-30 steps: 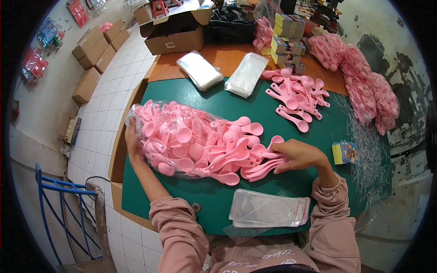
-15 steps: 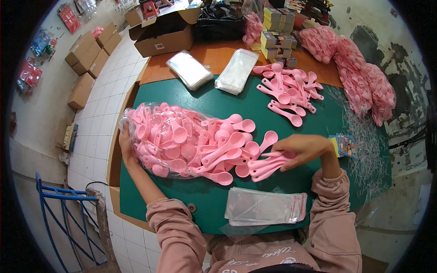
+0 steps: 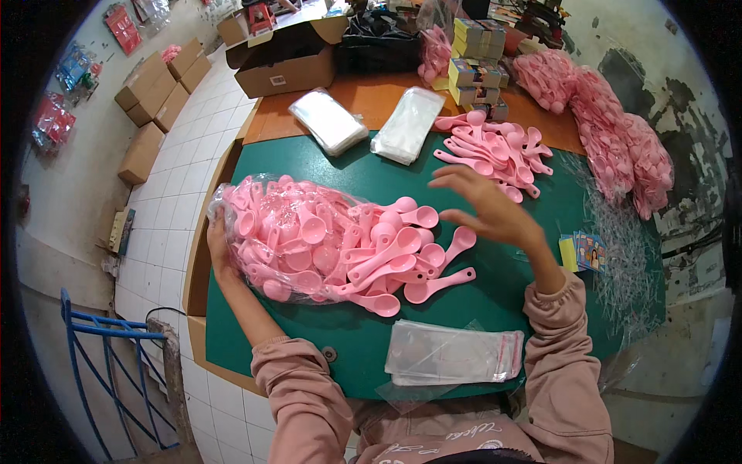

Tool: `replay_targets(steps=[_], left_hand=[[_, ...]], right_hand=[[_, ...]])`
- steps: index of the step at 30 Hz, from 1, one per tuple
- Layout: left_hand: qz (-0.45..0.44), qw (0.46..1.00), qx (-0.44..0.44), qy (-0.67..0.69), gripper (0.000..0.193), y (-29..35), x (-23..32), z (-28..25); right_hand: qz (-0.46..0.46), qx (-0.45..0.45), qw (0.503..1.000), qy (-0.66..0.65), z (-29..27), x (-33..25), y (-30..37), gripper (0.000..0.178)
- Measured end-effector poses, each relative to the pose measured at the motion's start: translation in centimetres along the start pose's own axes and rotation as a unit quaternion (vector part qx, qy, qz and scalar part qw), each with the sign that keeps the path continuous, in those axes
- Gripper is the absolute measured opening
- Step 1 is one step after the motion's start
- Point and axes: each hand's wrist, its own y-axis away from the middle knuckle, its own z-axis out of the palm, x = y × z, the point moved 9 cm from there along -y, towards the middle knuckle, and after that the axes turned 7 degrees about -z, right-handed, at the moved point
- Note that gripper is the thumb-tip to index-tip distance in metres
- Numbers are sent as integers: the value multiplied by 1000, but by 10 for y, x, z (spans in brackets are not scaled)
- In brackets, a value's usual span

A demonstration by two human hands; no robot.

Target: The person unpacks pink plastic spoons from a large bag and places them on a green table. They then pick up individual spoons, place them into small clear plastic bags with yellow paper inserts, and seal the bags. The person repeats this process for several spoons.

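A clear plastic bag [image 3: 270, 232] full of pink measuring spoons lies on its side on the green table mat, its mouth toward the right. My left hand [image 3: 219, 241] grips the bag's closed end, with some fingers hidden behind the plastic. Loose pink spoons [image 3: 390, 259] spill out of the mouth, one lying apart with its handle pointing right. My right hand [image 3: 495, 207] is in the air between this spill and a second pile of pink spoons [image 3: 495, 147] at the far right. Its fingers are spread and nothing is in them.
Clear flat plastic sleeves [image 3: 456, 352] lie by the near edge. Two more sleeve stacks [image 3: 328, 121] [image 3: 408, 125] lie farther back. Small printed cards [image 3: 583, 252] sit at right beside plastic shreds [image 3: 630, 271]. Card bundles [image 3: 477, 73], an open carton [image 3: 286, 73] and bagged spoons [image 3: 610, 124] stand behind.
My right hand has let go of several spoons and moved up and away from the spill. The far pile has more spoons in it. My left hand stays on the bag.
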Motion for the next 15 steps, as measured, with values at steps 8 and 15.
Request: replay_targets(steps=[8, 15], left_hand=[[-7, 999, -36, 20, 44, -8, -5, 1], [-18, 1000, -10, 20, 44, -12, -9, -8]], right_hand=[[48, -10, 957, -287, 94, 18, -20, 46], [52, -19, 993, -108, 85, -30, 2, 41]])
